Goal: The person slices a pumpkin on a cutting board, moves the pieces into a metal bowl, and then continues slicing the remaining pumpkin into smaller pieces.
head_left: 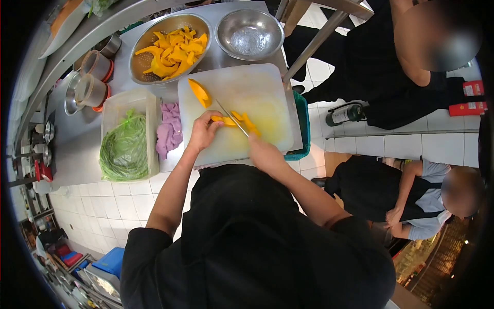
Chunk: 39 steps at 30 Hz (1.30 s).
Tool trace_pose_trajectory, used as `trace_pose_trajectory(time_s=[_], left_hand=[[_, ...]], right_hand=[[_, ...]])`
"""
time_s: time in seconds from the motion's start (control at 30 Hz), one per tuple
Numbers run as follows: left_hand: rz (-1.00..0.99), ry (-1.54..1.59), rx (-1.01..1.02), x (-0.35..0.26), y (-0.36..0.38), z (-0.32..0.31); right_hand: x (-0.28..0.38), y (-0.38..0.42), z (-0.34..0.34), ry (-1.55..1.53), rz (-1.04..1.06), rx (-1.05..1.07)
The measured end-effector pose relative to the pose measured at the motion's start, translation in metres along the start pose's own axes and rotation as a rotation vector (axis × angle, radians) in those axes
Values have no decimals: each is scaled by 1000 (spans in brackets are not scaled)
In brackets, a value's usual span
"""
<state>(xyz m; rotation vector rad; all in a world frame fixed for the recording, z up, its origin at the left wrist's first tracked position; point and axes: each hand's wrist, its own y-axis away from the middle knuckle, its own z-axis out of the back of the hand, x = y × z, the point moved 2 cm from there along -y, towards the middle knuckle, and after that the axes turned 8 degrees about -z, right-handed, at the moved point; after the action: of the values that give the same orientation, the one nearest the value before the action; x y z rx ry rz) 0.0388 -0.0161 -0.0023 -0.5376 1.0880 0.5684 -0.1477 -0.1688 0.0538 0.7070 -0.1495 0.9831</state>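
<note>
On a white cutting board (221, 147) lie several cut strips of orange pumpkin (250, 123). My right hand (264, 153) is closed around the handle of a kitchen knife (232, 117), whose blade points up and left across the board. My left hand (204, 130) has its fingers bent onto a pumpkin piece (220, 120), holding it beside the blade. A larger pumpkin wedge (199, 93) rests near the board's upper left corner, apart from both hands.
Beyond the board stand a colander (138, 64) of pumpkin pieces and a metal bowl (249, 34). Left are a purple cloth (169, 129) and a plastic container (155, 110) with bagged greens (123, 149). A green crate (302, 126) sits at the right edge. Two people stand at right.
</note>
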Motion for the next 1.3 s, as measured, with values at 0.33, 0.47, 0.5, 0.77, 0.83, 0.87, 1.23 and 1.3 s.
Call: trace_pose_trajectory(time_s=[0.33,0.47,0.5,0.77,0.83,0.87,1.23,1.3], left_hand=[[-204,-153,204,-7,-12,-1],[-397,-332,204,-14,-17,-2],[-378,-360,227,-13,-18,-3],[-411,-381,239,-5,-22,-4],[-381,-357,238,-2,-25,4],[-385,-365,238,0,-26,7],[-516,-644,25,-16,-1,-3],[-547,-635,21,-8,-1,-3]], right_hand=[[0,1,23,-30,40,-69],[9,34,45,23,32,10],[9,37,47,36,2,43],[-3,-12,-5,-9,-1,-27],[-1,-21,-2,-25,-27,-13],[-3,-21,1,-35,-21,-17],[12,25,39,21,13,-13],[15,32,44,69,35,5]])
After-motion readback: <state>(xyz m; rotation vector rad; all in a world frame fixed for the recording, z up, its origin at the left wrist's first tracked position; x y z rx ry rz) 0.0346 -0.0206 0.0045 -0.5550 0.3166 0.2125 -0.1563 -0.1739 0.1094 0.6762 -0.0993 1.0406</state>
